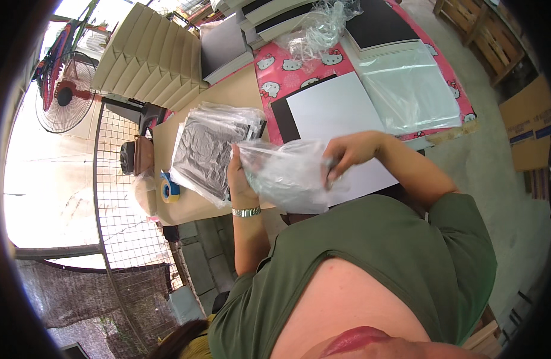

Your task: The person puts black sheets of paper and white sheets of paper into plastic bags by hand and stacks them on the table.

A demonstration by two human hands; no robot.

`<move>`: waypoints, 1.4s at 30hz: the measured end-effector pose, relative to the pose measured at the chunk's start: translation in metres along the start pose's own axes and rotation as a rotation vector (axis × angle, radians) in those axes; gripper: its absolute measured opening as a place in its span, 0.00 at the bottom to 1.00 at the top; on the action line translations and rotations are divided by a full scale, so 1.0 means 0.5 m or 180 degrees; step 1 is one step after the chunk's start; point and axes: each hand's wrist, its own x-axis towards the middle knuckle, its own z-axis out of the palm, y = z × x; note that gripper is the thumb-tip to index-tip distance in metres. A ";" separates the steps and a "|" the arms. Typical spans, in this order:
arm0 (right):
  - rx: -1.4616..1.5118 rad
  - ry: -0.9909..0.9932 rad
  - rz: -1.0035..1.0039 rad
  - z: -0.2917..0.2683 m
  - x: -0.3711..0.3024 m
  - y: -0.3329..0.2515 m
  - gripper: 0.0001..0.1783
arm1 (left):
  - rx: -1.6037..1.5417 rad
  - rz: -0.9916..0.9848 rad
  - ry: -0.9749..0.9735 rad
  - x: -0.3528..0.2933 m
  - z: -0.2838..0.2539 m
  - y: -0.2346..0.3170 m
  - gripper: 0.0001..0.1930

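A see-through plastic bag (281,176) is held up in front of my body between both hands. My left hand (242,179), with a metal band at the wrist, grips the bag's left side; its fingers are partly behind the plastic. At the opposite side, my right hand (354,151) pinches the bag with bent fingers. Beneath and beyond the bag lie white sheets (332,105) on a black board (283,119). Left of my left hand is a pile of plastic-wrapped black sheets (204,149).
Flat plastic bags (407,90) are stacked at the right, below a black-topped stack (380,27). Crumpled plastic (317,33) lies at the back. Tall beige stacks (153,57) rise at the far left. A tape roll (169,188) stands on the left edge, near a fan (64,96).
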 end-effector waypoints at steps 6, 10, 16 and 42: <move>0.1782 0.1302 -0.0770 -0.070 -0.043 -0.044 0.11 | 0.2423 0.0097 -0.0531 -0.053 -0.135 -0.047 0.30; -0.0413 0.1251 0.0467 -0.081 -0.078 -0.036 0.10 | 0.0378 0.0037 -0.0257 -0.047 -0.022 0.033 0.24; 0.1722 0.2160 -0.0529 -0.101 -0.067 -0.047 0.12 | 0.3179 -0.0839 -0.1142 -0.004 -0.097 -0.040 0.18; -0.4204 0.2926 0.2234 -0.480 0.053 0.273 0.18 | 0.5357 0.0924 0.1029 0.591 -0.317 -0.132 0.18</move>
